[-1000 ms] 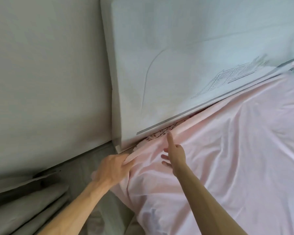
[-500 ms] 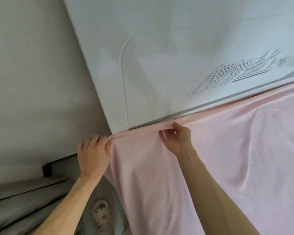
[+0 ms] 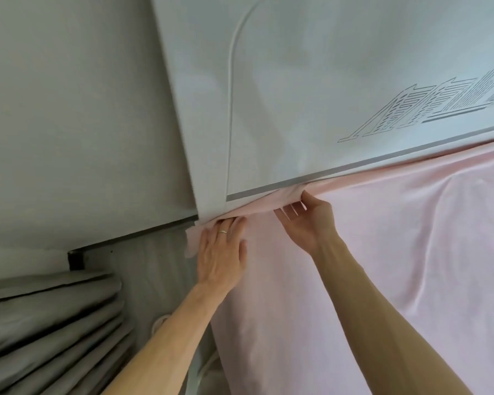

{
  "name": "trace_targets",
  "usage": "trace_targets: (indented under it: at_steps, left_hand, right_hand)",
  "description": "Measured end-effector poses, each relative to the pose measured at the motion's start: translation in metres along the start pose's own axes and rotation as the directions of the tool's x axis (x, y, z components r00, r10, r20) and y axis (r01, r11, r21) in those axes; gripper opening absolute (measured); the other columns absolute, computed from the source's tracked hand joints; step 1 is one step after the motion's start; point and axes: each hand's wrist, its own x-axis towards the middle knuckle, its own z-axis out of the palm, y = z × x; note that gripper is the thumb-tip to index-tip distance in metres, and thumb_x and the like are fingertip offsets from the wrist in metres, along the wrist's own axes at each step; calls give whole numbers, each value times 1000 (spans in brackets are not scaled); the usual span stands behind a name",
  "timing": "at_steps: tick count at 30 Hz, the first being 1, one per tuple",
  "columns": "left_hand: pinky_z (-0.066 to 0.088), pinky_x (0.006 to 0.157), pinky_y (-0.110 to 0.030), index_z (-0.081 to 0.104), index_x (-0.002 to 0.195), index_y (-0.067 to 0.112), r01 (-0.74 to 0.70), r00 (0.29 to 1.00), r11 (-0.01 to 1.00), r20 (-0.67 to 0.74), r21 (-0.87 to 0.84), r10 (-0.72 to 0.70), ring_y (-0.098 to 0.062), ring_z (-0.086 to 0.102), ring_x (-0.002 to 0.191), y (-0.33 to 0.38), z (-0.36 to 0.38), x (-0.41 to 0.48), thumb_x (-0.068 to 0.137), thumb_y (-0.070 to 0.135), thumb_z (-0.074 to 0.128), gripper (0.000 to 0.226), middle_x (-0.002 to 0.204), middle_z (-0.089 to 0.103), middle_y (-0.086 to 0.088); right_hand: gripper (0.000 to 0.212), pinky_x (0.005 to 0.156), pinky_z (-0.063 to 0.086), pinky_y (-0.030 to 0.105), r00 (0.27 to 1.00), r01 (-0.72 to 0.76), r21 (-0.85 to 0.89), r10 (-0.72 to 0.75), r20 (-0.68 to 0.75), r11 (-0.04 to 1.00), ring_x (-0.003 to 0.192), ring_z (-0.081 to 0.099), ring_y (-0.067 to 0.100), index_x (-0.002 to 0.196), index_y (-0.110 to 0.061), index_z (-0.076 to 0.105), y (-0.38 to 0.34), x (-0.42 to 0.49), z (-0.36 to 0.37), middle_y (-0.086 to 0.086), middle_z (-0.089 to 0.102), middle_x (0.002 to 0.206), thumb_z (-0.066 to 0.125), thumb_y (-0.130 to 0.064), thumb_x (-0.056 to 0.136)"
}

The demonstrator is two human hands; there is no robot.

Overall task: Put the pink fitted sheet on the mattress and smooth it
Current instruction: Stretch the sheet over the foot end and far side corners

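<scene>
The pink fitted sheet covers the mattress, which is hidden under it, and fills the lower right. Its upper edge runs along the foot of a pale headboard. My left hand, with a ring on one finger, lies flat with fingers together on the sheet's corner at the bed's left edge. A small flap of pink cloth sticks out left of that hand. My right hand pinches a fold of the sheet's edge between thumb and fingers, right at the grey strip along the headboard's bottom.
A grey wall stands left of the headboard. Grey pleated curtain folds hang at the lower left. Between the curtain and the bed is a narrow strip of grey floor, with a pale slipper partly behind my left forearm.
My left hand has let go of the corner and now presses flat on the sheet. My right hand stays pinched on the top edge. The view has moved closer to the headboard.
</scene>
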Motion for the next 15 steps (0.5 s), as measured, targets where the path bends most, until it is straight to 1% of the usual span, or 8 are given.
trace_targets:
  at_steps: [2,4,5,7,9,10,12,15]
  left_hand:
    - [42,102,-43,42,140,22,108,993,993,60,-41,-106,-25,49,125,-2,6,1,94,27,46,46,137,53,-4]
    - [45,100,-46,40,137,24,289,950,933,188,-215,-251,-29,52,121,-8,14,-2,98,32,40,40,135,53,-8]
    - [46,97,-47,38,134,27,398,907,865,269,-305,-323,-30,51,120,-12,17,-2,99,38,36,36,135,52,-9]
    - [48,95,-47,40,125,29,495,857,784,359,-374,-369,-28,50,120,-22,21,2,98,47,35,33,131,55,-7]
    - [45,97,-43,48,121,26,502,861,755,319,-421,-395,-25,48,121,-26,21,11,94,49,45,36,128,56,-4]
    - [45,97,-43,51,120,27,501,865,721,307,-478,-398,-24,49,120,-24,19,16,90,49,50,37,126,56,-3]
    - [49,95,-43,51,120,28,513,858,652,352,-559,-374,-22,54,116,-20,18,25,85,51,53,41,127,57,2]
    - [51,90,-41,47,126,24,602,797,562,459,-567,-391,-21,58,106,-19,19,26,89,57,48,50,122,59,2]
  right_hand:
    - [20,95,54,46,997,50,-156,-57,-43,986,100,67,30,109,-1,66,3,4,-2,10,70,98,51,-6,97]
    - [12,86,53,38,984,112,-513,-168,-64,851,86,60,28,89,-8,64,6,10,-4,6,62,84,53,-4,93]
    - [15,78,48,34,974,145,-741,-227,-10,656,81,53,27,79,-14,60,7,14,-7,3,58,79,54,-5,89]
    - [18,77,41,34,955,207,-978,-222,197,22,84,52,28,75,-20,59,11,24,-14,1,61,83,50,-12,89]
    - [31,93,39,36,930,247,-818,-110,351,-519,109,55,29,94,-22,66,15,35,-20,4,68,111,36,-26,93]
    - [45,102,35,37,915,260,-709,-69,398,-655,122,52,26,109,-26,68,14,38,-22,2,66,125,28,-31,90]
    - [65,114,27,39,891,290,-577,-6,455,-764,137,42,19,133,-40,58,12,45,-22,-8,56,142,16,-37,84]
    - [67,114,30,40,923,267,-554,45,381,-788,137,43,18,138,-43,52,16,52,-23,-9,52,146,9,-45,87]
